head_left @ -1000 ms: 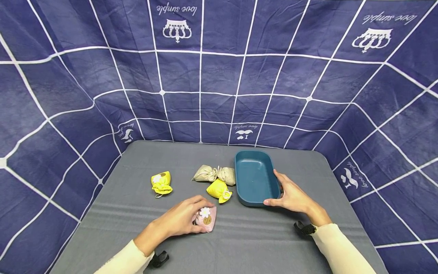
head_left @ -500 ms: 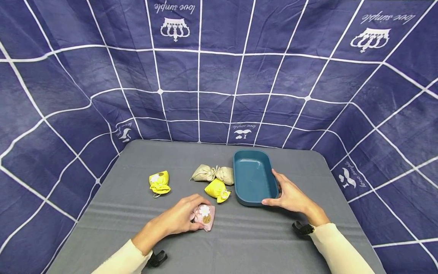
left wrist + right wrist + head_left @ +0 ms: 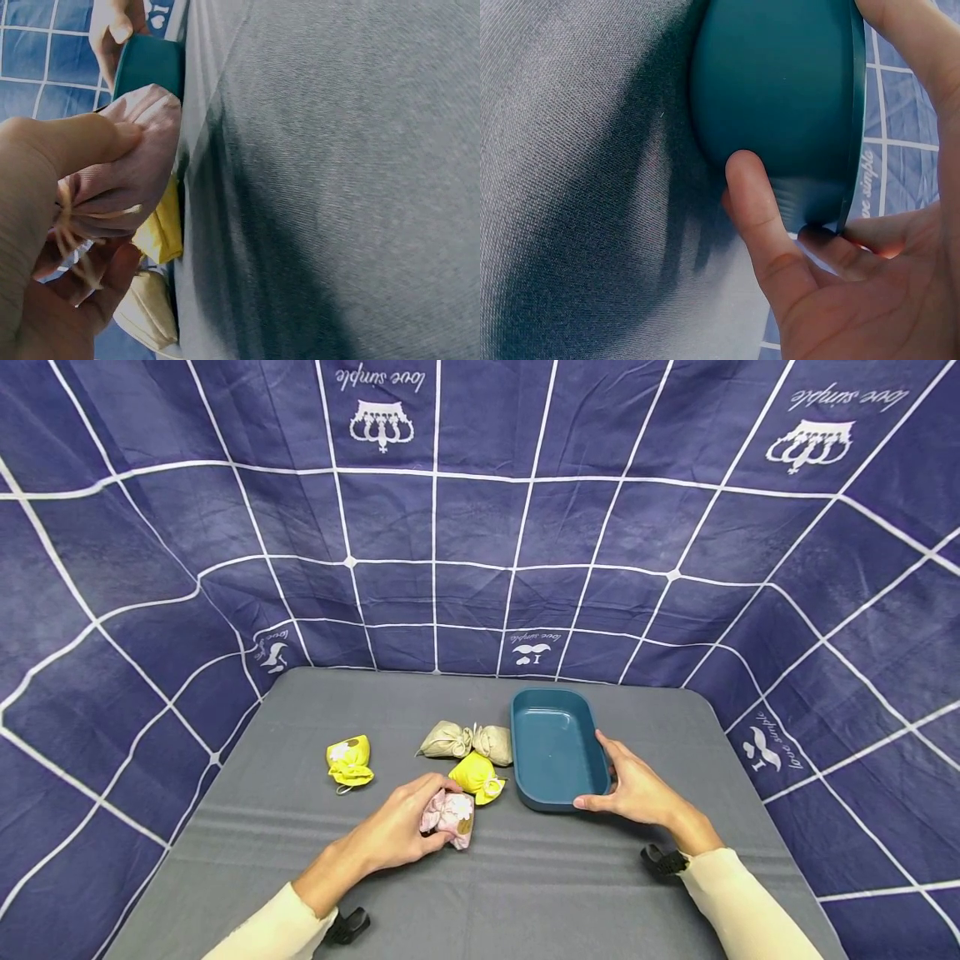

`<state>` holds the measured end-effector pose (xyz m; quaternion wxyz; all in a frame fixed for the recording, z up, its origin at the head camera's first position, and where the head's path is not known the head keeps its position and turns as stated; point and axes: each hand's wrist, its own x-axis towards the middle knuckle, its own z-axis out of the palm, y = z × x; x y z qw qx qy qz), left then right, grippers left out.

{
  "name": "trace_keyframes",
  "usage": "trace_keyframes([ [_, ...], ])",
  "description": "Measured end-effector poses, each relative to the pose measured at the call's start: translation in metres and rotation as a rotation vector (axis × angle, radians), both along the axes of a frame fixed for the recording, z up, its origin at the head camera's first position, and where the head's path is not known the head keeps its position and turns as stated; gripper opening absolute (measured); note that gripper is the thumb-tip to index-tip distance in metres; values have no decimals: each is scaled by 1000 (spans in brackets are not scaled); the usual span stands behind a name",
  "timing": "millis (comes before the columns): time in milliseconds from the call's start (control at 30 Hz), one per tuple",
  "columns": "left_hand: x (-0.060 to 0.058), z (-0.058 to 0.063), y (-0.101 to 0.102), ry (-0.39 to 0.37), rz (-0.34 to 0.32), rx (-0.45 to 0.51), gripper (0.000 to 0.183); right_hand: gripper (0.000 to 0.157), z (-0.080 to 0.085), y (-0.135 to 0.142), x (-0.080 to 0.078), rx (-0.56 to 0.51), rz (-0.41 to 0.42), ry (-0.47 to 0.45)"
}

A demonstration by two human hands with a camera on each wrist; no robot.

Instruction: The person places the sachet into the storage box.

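My left hand (image 3: 401, 828) pinches a small pink drawstring pouch (image 3: 459, 811) with a white flower and a round tan label. In the left wrist view the thumb presses the pink pouch (image 3: 150, 142) and its cord hangs loose; it looks lifted off the cloth. Just beyond it lies a yellow pouch (image 3: 474, 775), with two beige pouches (image 3: 447, 740) behind. My right hand (image 3: 637, 785) grips the near right corner of a blue-green plastic bin (image 3: 555, 760), thumb on the near side and fingers along the right. The bin's inside shows nothing in it.
Another yellow pouch (image 3: 350, 760) lies apart on the left of the grey cloth-covered table (image 3: 540, 893). One beige pouch (image 3: 493, 744) touches or nearly touches the bin's left wall. A blue checked cloth (image 3: 480, 518) hangs behind and at both sides.
The pink pouch has shifted away from me in my left hand, toward the near yellow pouch, and tipped so that its tied neck shows more. My right hand and the bin stay put.
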<state>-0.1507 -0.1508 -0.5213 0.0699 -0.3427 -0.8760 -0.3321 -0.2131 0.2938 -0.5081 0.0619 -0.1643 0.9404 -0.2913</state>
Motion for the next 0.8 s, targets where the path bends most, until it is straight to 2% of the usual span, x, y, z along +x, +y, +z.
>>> trace_keyframes([
  [333,-8,9,12,22,82,82,89,142,1,-1,1,10,-11,-13],
  [600,-24,20,31,66,104,186,85,141,2,-1,1,7,-8,5],
  [800,-40,33,46,60,119,228,82,143,2,0,0,7,-9,-9],
])
